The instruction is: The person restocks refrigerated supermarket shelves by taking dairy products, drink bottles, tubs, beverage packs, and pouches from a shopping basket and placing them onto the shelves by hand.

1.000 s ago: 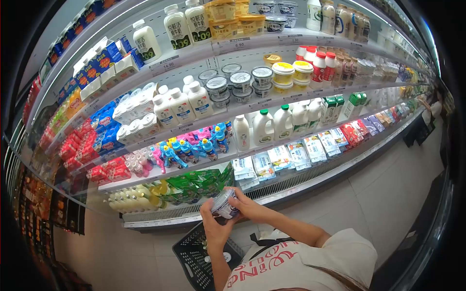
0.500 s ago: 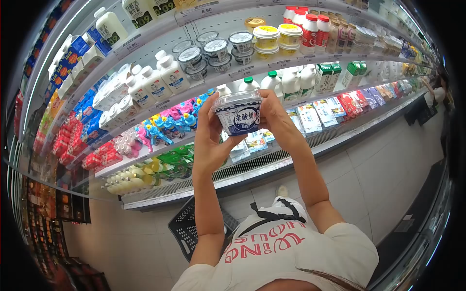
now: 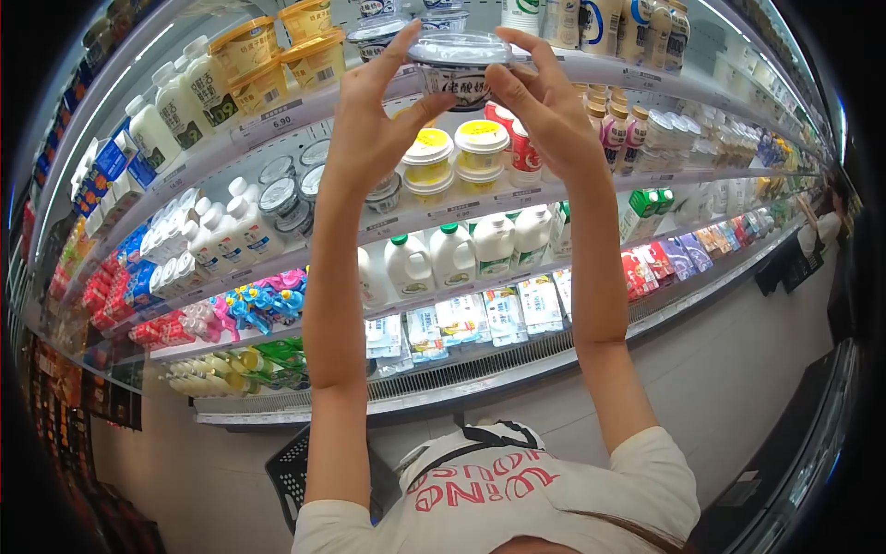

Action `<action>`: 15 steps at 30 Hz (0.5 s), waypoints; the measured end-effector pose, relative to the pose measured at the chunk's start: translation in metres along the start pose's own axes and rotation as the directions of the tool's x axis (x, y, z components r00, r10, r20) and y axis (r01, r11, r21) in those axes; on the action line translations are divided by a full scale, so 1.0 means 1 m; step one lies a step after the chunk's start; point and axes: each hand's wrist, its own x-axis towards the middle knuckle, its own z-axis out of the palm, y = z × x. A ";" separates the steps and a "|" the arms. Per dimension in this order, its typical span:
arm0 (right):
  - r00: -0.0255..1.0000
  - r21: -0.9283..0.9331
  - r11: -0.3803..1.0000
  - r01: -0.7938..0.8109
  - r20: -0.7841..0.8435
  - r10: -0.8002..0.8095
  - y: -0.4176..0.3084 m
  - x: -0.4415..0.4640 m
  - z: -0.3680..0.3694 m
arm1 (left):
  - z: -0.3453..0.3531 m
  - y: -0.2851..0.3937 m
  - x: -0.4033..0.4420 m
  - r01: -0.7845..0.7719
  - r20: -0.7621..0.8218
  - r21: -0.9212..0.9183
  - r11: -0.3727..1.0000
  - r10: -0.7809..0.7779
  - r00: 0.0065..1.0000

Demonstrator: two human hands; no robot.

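Fingers (image 3: 392, 55) of the left hand (image 3: 367, 120) and right hand (image 3: 556, 115) gripped the lidded tub (image 3: 450, 74) from both sides, apparently to keep it level before the upper shelf's front edge (image 3: 637, 78).

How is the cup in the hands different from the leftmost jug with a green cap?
The left hand and right hand hold the cup up; the jug stands on a shelf. The cup is squat, the jug tall. The cup has a wide, shiny lid, the jug a small green cap. Both have their tops on.
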 end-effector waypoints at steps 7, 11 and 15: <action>0.995 -0.131 0.986 0.103 0.016 -0.102 0.053 0.119 -0.046 | 0.022 -0.033 0.099 -0.075 0.073 0.415 0.907 0.049 0.996; 0.996 -0.134 0.990 0.044 0.081 -0.033 0.077 0.139 -0.060 | 0.039 -0.068 0.114 -0.048 0.134 0.571 0.819 -0.036 0.990; 0.984 -0.024 0.995 -0.094 0.153 0.096 0.091 0.150 -0.071 | 0.048 -0.078 0.109 -0.033 0.117 0.785 0.619 -0.096 0.988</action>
